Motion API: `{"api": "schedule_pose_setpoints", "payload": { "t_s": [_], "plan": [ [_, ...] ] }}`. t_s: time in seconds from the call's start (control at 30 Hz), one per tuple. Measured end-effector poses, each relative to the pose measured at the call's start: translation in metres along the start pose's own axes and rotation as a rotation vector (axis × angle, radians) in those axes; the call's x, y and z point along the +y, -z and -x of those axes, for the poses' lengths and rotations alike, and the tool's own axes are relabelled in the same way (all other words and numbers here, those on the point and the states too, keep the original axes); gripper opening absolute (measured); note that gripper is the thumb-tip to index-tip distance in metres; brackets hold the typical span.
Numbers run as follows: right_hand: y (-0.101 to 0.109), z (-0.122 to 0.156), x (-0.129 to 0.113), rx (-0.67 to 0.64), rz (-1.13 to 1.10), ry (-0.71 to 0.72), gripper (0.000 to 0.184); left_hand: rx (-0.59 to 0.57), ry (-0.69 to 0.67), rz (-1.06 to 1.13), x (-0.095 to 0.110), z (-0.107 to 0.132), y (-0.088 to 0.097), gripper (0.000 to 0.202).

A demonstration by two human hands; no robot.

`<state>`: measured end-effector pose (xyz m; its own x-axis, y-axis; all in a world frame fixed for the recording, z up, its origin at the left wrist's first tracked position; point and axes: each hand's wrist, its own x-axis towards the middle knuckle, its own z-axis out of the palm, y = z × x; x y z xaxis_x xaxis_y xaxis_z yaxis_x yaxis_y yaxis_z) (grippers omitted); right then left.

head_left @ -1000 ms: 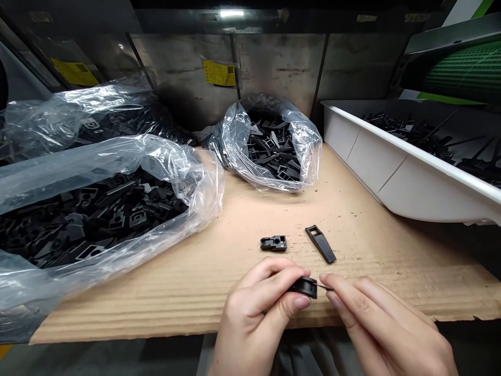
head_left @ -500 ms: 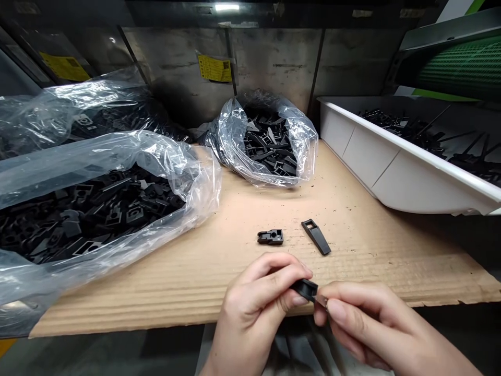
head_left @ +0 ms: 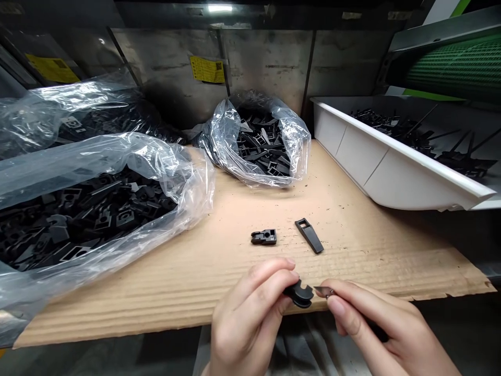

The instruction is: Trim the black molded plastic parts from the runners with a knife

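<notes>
My left hand [head_left: 250,313] is closed on a black plastic part [head_left: 301,293] whose rounded, notched end sticks out past the fingertips. Pinched in my right hand [head_left: 379,318] is a craft knife [head_left: 324,291]; its small pointed blade faces the notch, a slight gap from the part. Most of the knife's handle is hidden by the fingers. On the cardboard just beyond my hands lie a black clip body [head_left: 264,237] with a round hole and a flat tapered black lever [head_left: 309,236] with a square opening.
A plastic bag of black parts [head_left: 195,209] lies open at the left, with another bag [head_left: 97,89] behind it. A smaller open bag [head_left: 299,151] stands at the back. At right, a white bin [head_left: 352,151] holds dark parts. The cardboard sheet [head_left: 156,297] ends near my wrists.
The part in my left hand has turned, so its notched round end now shows. The knife blade has come away from it slightly. The view has shifted a little.
</notes>
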<state>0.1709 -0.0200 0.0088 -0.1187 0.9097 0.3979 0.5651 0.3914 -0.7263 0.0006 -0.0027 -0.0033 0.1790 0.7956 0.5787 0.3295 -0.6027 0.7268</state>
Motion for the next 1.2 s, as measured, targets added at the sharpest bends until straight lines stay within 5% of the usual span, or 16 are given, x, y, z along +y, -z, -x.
{"api": "schedule_pose_setpoints", "payload": {
  "t_s": [0.2,0.53,0.73,1.0,1.2],
  "plan": [
    [0.009,-0.008,-0.003,-0.162,0.044,0.002,0.022,-0.023,-0.063,-0.067,-0.001,0.0,0.0,0.036],
    [0.018,-0.012,-0.004,-0.199,0.051,0.006,0.02,-0.03,-0.078,-0.061,-0.001,-0.002,0.0,0.034],
    [0.012,-0.005,0.004,-0.021,-0.056,-0.157,0.014,-0.093,0.279,0.166,0.004,-0.015,0.007,0.027],
    [0.013,0.004,0.015,0.026,0.092,0.148,0.02,-0.202,0.394,0.164,0.006,-0.019,0.013,0.024],
    [0.03,-0.005,0.019,-0.115,0.339,0.382,0.025,-0.244,0.321,0.128,0.009,-0.018,0.009,0.027]
  ]
}}
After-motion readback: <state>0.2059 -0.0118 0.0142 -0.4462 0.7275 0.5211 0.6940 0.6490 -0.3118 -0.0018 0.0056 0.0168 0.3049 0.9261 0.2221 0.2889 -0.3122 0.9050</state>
